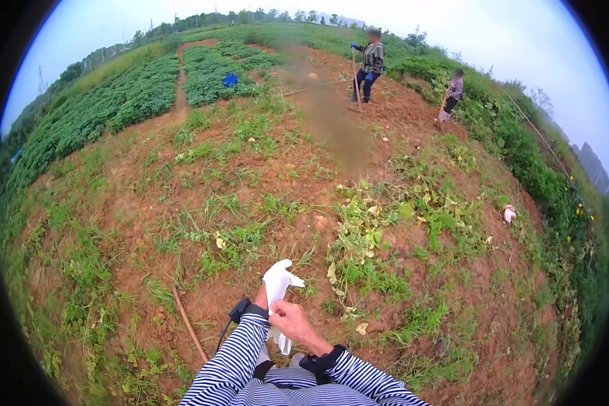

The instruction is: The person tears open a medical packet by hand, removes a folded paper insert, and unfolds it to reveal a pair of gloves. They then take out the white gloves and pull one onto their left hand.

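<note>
A white glove [277,279] covers my left hand [281,274], whose fingers are stretched out away from me, thumb apart. My right hand [296,325] is bare and pinches the glove's cuff at my left wrist. Beneath the two hands hangs more white glove cloth [281,342], probably a second glove; what holds it is hidden. Dark bands sit around both wrists, and a small black device [239,310] with a cable is at the left one. Striped sleeves cover both forearms.
A wooden pole [189,323] lies on the soil at my left. Pulled vines [372,237] and weeds cover the ground ahead. Two people [369,66] stand farther off with long-handled tools. Leafy crop rows [135,98] with a blue object [231,80] are at far left.
</note>
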Motion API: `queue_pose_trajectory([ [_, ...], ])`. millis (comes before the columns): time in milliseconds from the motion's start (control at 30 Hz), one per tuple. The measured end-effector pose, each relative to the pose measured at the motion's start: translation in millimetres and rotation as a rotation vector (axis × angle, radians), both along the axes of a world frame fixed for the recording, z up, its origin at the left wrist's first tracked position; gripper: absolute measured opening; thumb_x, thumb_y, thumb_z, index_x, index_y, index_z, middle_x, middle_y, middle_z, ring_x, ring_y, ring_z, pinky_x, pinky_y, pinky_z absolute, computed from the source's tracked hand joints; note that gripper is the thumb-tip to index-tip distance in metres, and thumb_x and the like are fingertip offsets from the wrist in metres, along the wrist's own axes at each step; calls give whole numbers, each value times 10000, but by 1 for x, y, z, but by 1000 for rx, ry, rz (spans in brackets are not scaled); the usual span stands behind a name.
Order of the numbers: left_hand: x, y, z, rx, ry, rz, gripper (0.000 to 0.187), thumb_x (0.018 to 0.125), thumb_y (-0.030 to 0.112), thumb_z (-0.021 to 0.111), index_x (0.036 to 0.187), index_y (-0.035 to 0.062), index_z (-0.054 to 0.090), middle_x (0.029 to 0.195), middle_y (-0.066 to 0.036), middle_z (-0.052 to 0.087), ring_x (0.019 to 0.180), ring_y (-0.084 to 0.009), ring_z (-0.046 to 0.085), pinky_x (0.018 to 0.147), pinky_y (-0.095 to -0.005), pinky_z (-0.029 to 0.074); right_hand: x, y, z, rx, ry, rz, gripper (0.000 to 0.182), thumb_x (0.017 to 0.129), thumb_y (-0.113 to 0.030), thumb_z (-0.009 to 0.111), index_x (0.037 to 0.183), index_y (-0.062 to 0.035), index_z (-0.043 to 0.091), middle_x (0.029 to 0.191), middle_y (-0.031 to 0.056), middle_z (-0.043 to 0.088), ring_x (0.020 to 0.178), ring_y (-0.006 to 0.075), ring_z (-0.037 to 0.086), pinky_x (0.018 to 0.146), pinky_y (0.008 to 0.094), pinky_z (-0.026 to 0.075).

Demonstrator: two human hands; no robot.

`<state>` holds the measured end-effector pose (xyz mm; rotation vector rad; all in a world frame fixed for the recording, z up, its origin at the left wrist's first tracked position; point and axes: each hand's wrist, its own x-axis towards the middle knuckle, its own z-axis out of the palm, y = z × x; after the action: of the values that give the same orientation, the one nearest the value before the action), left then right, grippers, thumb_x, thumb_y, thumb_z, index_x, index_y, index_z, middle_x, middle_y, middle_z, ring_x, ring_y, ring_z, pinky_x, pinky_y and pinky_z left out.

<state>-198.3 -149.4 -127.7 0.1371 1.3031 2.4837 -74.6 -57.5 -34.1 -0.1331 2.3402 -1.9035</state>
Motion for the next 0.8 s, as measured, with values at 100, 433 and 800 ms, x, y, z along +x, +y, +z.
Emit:
queue_pose_trajectory([
  [100, -9, 10, -2, -7, 26, -1, 393, 928, 118, 529, 1293, -31, 525, 1017, -94, 631, 847, -166, 637, 725, -278, 536, 0, 4, 5, 16, 5, -27, 96, 774, -71, 602, 808, 10, 565, 641, 2, 517, 623, 67, 479, 546, 268, 414],
  [433, 17, 13, 1, 44, 122, -142, 486, 975, 206, 467, 1360, -87, 423, 1192, -188, 616, 999, -248, 634, 934, -337, 486, -1, 13, -7, -152, -52, -42, 61, 782, -58, 599, 798, -2, 584, 650, -22, 548, 613, 46, 489, 544, 237, 410],
  [800, 46, 7, 22, -190, 113, -65, 372, 966, 151, 516, 1297, -18, 531, 1064, -58, 649, 923, -118, 607, 791, -267, 505, 6, 32, 16, 88, 127, -111, 127, 850, -110, 641, 811, 7, 671, 634, 4, 601, 579, 49, 508, 525, 245, 424],
])
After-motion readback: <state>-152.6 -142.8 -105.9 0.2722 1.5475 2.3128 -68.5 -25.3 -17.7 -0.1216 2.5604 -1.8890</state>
